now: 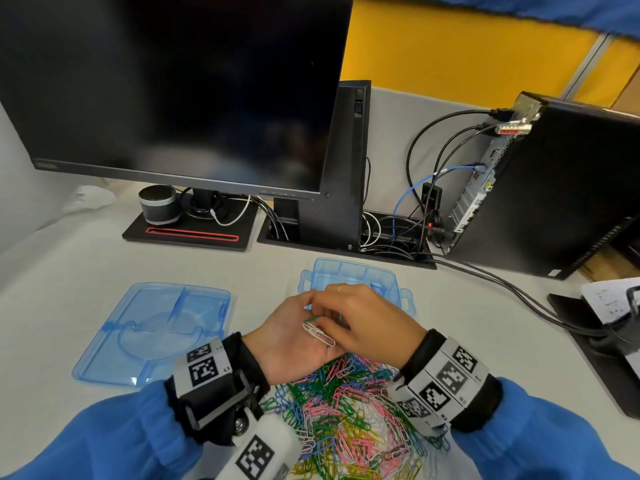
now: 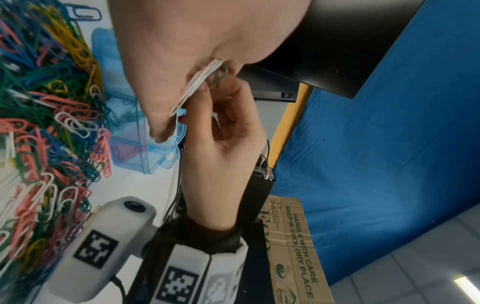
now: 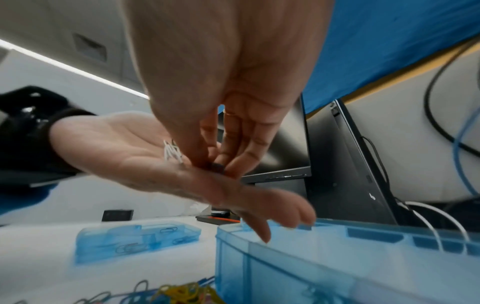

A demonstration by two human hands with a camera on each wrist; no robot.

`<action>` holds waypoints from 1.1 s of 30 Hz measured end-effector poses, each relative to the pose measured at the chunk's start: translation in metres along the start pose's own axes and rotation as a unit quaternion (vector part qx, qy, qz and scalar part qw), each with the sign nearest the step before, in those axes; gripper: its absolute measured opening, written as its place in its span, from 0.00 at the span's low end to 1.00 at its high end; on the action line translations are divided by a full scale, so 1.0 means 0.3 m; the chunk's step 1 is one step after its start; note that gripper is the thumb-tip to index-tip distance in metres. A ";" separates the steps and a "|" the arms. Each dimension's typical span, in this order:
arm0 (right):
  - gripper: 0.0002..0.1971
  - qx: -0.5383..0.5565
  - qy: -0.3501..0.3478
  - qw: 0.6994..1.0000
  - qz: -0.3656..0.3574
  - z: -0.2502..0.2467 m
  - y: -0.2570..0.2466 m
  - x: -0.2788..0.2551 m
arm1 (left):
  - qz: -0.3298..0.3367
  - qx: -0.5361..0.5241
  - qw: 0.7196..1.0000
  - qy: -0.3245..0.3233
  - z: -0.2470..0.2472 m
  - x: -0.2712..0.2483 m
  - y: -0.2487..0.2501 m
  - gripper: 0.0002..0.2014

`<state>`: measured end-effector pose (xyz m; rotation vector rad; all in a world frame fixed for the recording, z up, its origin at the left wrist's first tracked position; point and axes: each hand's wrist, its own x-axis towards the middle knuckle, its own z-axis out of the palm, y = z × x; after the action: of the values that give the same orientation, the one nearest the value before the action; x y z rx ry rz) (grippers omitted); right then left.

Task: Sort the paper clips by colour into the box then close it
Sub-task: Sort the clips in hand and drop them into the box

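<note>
Head view: the left hand (image 1: 294,336) lay palm up over the far edge of the clip pile (image 1: 346,410), fingers relaxed, a few white clips (image 1: 318,333) cupped on the palm. The right hand (image 1: 367,320) reached in from above, fingertips closed on a green clip (image 1: 311,319) tangled with the white ones — apparently picking it out. The box (image 1: 356,271) sat just beyond the hands, open; its lid (image 1: 152,334) lay flat, well left of the box. All rested on a pale desk (image 1: 69,271), a dark monitor (image 1: 173,91) behind the box, a PC tower (image 1: 554,188) and cables to its right.

Left wrist view: white clips showed edge-on against the palm, the green clip hooked at their top end under the right fingertips. The pile lay left of the box, mixed colours, heavily interlocked.

Right wrist view: thumb and fingertips pressed onto the left palm beside the white clips; the green clip itself was hidden. The box wall stood just below the hands. Some dark clips seemed to lie in or under the lid; I could not tell which.

Handling judgement: clips are light, stiff, slick wire — they snag on each other. Best pinched across the flat loops and teased out singly.
</note>
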<state>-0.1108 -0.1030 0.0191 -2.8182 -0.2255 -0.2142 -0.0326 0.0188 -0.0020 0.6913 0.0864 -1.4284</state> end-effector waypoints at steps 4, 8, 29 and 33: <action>0.06 0.008 -0.011 1.000 -0.007 -0.008 -0.003 0.005 | 0.001 -0.011 1.000 0.003 -0.006 0.000 -0.003 0.28; 0.06 0.028 0.016 0.999 -0.021 -0.010 0.015 0.010 | 0.002 -0.029 1.000 -0.003 0.001 0.001 0.000 0.28; 0.07 0.210 -0.001 0.939 0.274 -0.096 0.217 -0.033 | 0.121 -0.015 0.980 0.156 -0.021 -0.027 0.116 0.17; 0.08 0.462 0.031 0.826 0.322 -0.088 0.206 -0.036 | 0.115 -0.014 0.978 0.173 -0.021 -0.030 0.120 0.15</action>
<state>-0.1137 -0.1709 0.0241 -1.7652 0.5126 -0.0143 0.0011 0.0290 0.0109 0.8919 0.2890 -1.0729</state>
